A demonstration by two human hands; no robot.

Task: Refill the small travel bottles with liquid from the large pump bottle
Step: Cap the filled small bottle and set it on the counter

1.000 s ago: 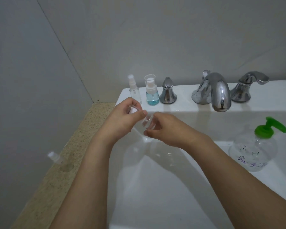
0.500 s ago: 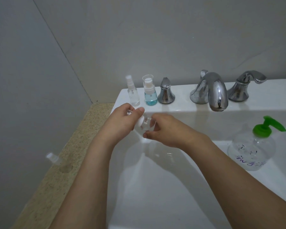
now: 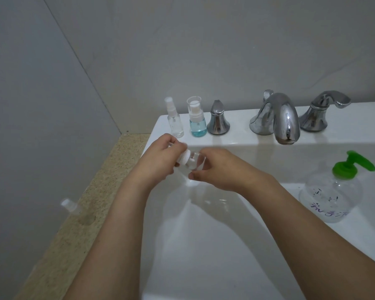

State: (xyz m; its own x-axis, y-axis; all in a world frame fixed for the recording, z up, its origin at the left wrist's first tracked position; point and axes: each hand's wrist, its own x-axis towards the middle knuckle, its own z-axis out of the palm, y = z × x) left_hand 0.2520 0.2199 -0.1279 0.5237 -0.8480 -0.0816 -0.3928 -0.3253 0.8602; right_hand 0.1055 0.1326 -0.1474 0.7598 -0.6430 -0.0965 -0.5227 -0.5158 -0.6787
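Early yet. Over the sink [image 3: 204,245], left hand [image 3: 158,161] pinching white cap [image 3: 185,159], right hand [image 3: 217,169] gripping clear travel bottle [image 3: 195,162]. Nearby: pump bottle [image 3: 331,191] untouched. Farther: spray bottle [image 3: 175,122], blue bottle [image 3: 197,121] waiting.

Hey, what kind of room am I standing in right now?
Most likely a bathroom. You are at a white sink with a chrome faucet and two handles, and a green-topped pump bottle stands on its rim, with small travel bottles lined up near the wall.
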